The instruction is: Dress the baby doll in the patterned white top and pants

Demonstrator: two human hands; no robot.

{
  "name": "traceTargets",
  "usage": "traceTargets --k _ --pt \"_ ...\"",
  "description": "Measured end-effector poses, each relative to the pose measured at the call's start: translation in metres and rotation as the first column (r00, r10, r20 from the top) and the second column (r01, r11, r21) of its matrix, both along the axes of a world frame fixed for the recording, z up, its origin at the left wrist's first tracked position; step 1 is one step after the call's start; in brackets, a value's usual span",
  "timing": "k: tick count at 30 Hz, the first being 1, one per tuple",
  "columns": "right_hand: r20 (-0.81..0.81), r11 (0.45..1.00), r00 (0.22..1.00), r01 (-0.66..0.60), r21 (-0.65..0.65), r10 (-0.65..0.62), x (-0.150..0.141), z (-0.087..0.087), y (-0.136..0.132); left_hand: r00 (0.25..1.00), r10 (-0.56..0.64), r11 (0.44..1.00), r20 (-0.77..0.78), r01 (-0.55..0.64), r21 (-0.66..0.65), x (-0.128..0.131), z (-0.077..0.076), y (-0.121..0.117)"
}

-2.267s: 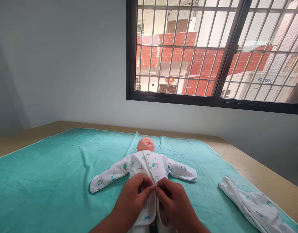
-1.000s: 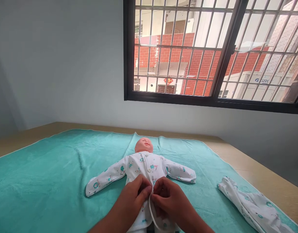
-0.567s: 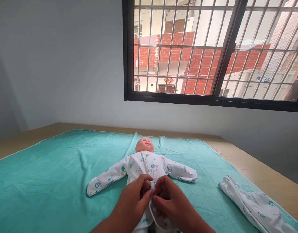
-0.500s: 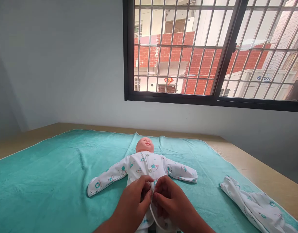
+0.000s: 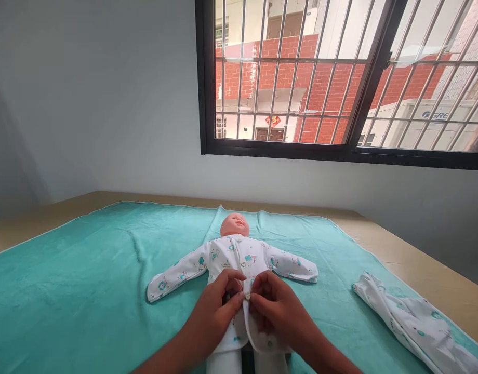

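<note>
A baby doll [image 5: 235, 225] lies on its back on a teal blanket [image 5: 87, 280], head toward the window. It wears a white printed top [image 5: 239, 258] with sleeves spread to both sides. My left hand [image 5: 218, 307] and my right hand [image 5: 277, 309] meet over the doll's belly. Both pinch the front edges of the top around a small button [image 5: 247, 295]. The lower flap of the top hangs loose under my right hand.
A second white printed garment [image 5: 408, 323] lies crumpled on the blanket at the right. The blanket covers a tan platform [image 5: 418, 278] set against a grey wall. A barred window [image 5: 340, 78] is above.
My hands have stayed pinched on the top's front. A button now shows between my fingertips, and the front edges are drawn closer together. The view has shifted slightly.
</note>
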State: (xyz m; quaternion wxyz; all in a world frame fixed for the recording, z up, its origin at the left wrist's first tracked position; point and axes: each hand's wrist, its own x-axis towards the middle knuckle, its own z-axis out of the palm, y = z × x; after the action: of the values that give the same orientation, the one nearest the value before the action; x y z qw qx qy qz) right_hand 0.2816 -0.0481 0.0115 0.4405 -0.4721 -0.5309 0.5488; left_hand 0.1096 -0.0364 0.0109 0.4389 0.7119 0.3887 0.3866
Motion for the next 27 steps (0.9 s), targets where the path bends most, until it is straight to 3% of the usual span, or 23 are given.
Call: traceTargets --k 3,5,7,9,12,15,17,20,22,24,27 --pt "-0.034 1.000 0.999 -0.021 -0.012 0.021 0.004 0.001 0.000 0.987 0.067 0.980 -0.149 -0.037 0.196 -0.002 0.000 0.001" --pt "-0.071 0.999 0.997 -0.031 0.012 0.032 0.006 -0.001 -0.001 0.967 0.124 0.916 -0.223 -0.025 0.400 -0.004 0.001 0.001" --pt "-0.085 0.998 0.996 -0.025 0.051 0.030 0.007 -0.003 -0.003 0.957 0.155 0.863 -0.247 -0.010 0.505 -0.006 0.001 -0.001" --pt "-0.039 0.994 0.999 -0.026 0.102 0.030 0.007 -0.004 -0.006 0.955 0.153 0.853 -0.254 0.003 0.523 -0.009 0.001 -0.002" --pt "0.173 0.961 0.985 -0.040 0.274 -0.008 0.005 -0.005 -0.016 0.958 0.143 0.829 -0.248 0.021 0.559 -0.016 -0.002 0.004" --pt "0.328 0.903 0.943 -0.097 0.420 -0.052 0.003 -0.004 -0.027 0.952 0.248 0.787 -0.179 -0.091 0.610 -0.025 -0.008 0.019" --pt "0.306 0.898 0.950 -0.076 0.434 -0.067 0.005 -0.003 -0.027 0.945 0.294 0.776 -0.146 -0.147 0.613 -0.031 -0.010 0.028" --pt "0.195 0.891 0.955 0.120 0.437 -0.224 0.021 -0.007 -0.012 0.948 0.275 0.808 -0.161 -0.137 0.573 -0.040 -0.009 0.035" --pt "0.195 0.847 0.907 0.246 0.472 -0.373 0.045 -0.016 0.009 0.939 0.275 0.840 -0.204 -0.131 0.527 -0.044 -0.007 0.035" --pt "0.298 0.788 0.809 0.295 0.540 -0.506 0.076 -0.031 0.032 0.923 0.282 0.869 -0.263 -0.130 0.477 -0.048 -0.008 0.035" --pt "0.506 0.720 0.561 0.262 0.643 -0.656 0.126 -0.058 0.059 0.890 0.316 0.872 -0.329 -0.135 0.471 -0.057 -0.014 0.042"
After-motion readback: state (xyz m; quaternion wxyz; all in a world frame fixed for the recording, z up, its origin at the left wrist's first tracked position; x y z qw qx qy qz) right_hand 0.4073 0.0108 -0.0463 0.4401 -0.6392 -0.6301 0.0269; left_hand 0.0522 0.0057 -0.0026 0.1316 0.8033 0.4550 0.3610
